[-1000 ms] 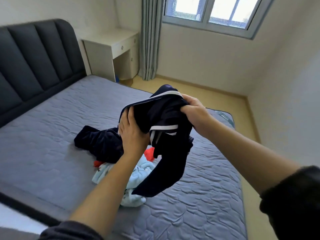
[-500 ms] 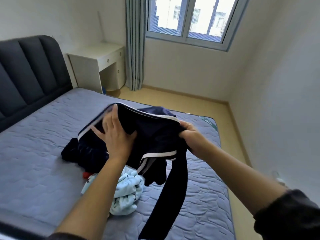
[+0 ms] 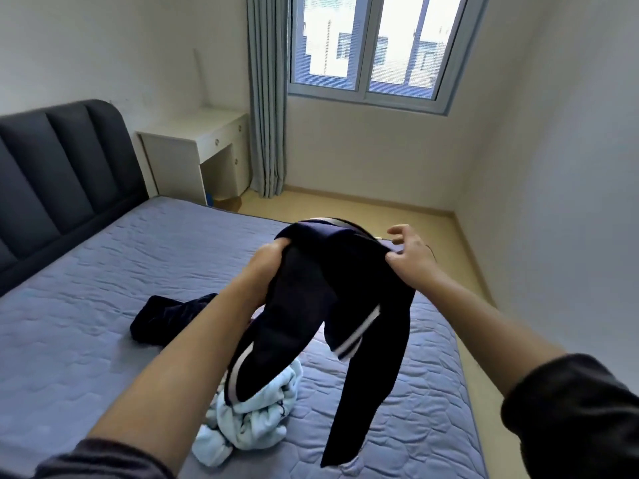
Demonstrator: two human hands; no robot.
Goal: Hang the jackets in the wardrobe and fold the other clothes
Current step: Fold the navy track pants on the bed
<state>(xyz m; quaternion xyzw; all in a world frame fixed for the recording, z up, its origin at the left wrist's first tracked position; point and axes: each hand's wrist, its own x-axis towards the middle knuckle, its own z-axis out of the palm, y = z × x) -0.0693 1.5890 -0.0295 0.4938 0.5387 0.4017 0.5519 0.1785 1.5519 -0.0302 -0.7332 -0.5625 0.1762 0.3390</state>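
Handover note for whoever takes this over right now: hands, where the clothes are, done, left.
Hands: left hand grips the navy striped jacket at one top corner. The right hand pinches its other top edge.
Jacket: held up over the bed, one sleeve hanging down.
On the bed: a dark navy garment lies crumpled and a light blue garment is bunched up.
Done: nothing is seen folded or hung.
Left: hang the jacket (no wardrobe in view), then sort the two on the bed.
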